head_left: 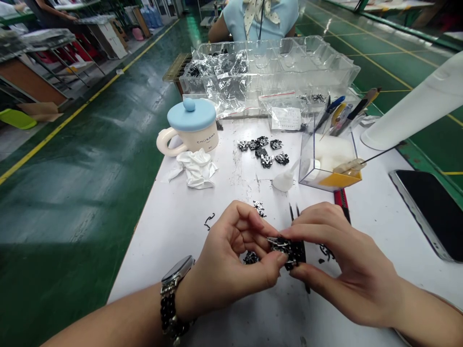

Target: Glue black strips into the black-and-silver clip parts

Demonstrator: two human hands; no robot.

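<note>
Between my two hands is a small black and silver part (285, 248). My left hand (235, 250), with a watch at the wrist, pinches its left side between thumb and fingers. On the other side, the thumb and fingertips of my right hand (340, 255) grip the part's right edge. Dark tweezers (291, 212) lie partly behind the right hand, tips pointing away. Beneath my left hand sits another black part (251, 258). Small silver pieces (259, 207) lie just beyond the hands, and thin black pieces (326, 252) are beside my right fingers.
A lidded mug (197, 130) and crumpled tissue (197, 168) stand at the left. Several assembled parts (265, 159), a small white bottle (284, 180) and a clear tool box (327, 164) are ahead. A phone (430, 212) lies right. Behind are plastic trays (300, 77) and a seated person (260, 19).
</note>
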